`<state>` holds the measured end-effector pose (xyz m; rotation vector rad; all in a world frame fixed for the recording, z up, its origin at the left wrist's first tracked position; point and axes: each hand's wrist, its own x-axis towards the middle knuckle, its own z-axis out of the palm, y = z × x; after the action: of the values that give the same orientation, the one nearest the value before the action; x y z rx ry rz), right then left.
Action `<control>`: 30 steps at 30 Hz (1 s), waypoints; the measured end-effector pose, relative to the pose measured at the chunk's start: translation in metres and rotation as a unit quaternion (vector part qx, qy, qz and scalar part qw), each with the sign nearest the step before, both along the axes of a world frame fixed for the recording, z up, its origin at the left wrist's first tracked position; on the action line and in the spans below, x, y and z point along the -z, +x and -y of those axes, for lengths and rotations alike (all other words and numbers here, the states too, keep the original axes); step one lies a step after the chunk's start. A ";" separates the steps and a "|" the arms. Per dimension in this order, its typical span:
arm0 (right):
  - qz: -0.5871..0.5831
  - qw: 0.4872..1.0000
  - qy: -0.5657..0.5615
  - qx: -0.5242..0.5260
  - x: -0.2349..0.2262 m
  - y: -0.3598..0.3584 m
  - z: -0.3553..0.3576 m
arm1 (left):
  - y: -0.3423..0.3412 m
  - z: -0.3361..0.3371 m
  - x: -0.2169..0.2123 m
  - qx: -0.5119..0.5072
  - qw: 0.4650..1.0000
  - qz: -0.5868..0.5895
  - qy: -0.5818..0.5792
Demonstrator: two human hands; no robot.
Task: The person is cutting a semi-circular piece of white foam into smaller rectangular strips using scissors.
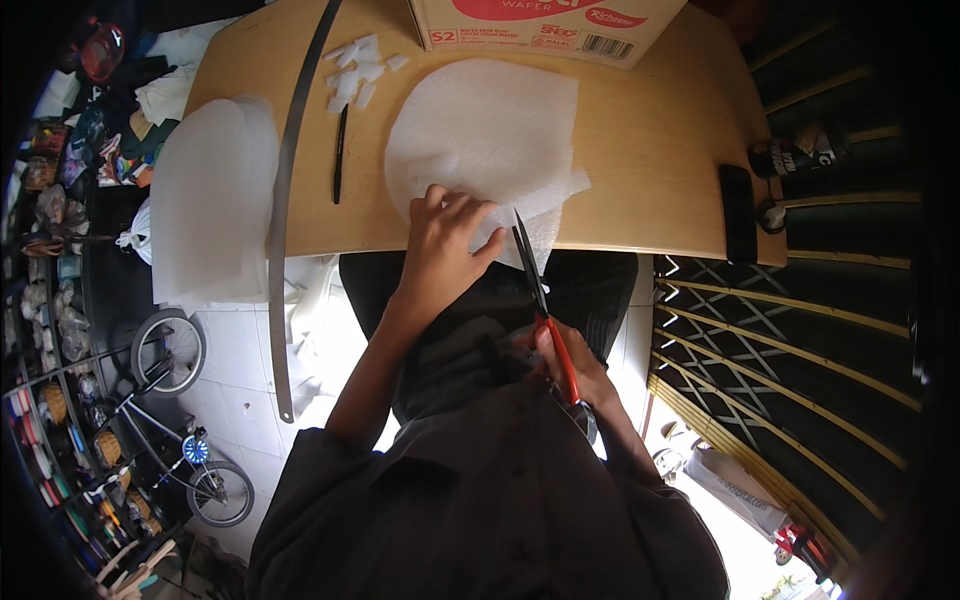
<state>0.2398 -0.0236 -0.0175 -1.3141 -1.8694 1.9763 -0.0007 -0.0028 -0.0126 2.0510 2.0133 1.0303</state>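
A white, rounded sheet of packing foam or bubble wrap (485, 130) lies on the table, its near end hanging over the front edge. My left hand (445, 240) rests on the near left part of this sheet, fingers bent and thumb held apart, pressing on it without gripping. In my right hand (580, 370) is a pair of scissors (538, 285) with orange handles and dark blades. The blades point away from me, their tips at the sheet's near part, just right of my left thumb. They look nearly closed. A small strip of the sheet juts out at its right side.
On the wooden table (640, 170) are a cardboard box (540, 35), small white offcuts (358, 72), a black pen (340, 155) and a black phone (738, 215). Left lie stacked rounded sheets (215, 200) and a long metal ruler (283, 220) overhanging the edge. A bicycle (170, 430) stands left, a folding gate (790, 330) right.
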 end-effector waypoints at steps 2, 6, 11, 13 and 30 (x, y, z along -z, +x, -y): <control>0.023 1.000 0.008 -0.021 -0.005 -0.003 -0.006 | 0.000 0.001 0.001 0.007 1.000 -0.005 0.014; 0.040 0.999 -0.016 -0.014 -0.014 -0.009 -0.010 | 0.000 0.002 0.003 0.022 0.999 -0.009 0.036; 0.040 0.999 -0.016 0.012 -0.015 -0.015 -0.009 | 0.001 0.003 0.009 0.022 0.999 0.007 0.045; 0.058 0.997 -0.032 0.029 -0.015 -0.018 -0.009 | 0.000 0.003 0.012 0.022 0.999 0.014 0.046; 0.069 0.995 -0.063 0.018 -0.004 -0.021 -0.014 | -0.009 0.000 0.010 0.032 0.997 0.060 0.036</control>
<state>0.2190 -0.0095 -0.0135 -1.5449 -1.7882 2.0640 -0.0092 -0.0024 -0.0223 2.0209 1.8676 1.1976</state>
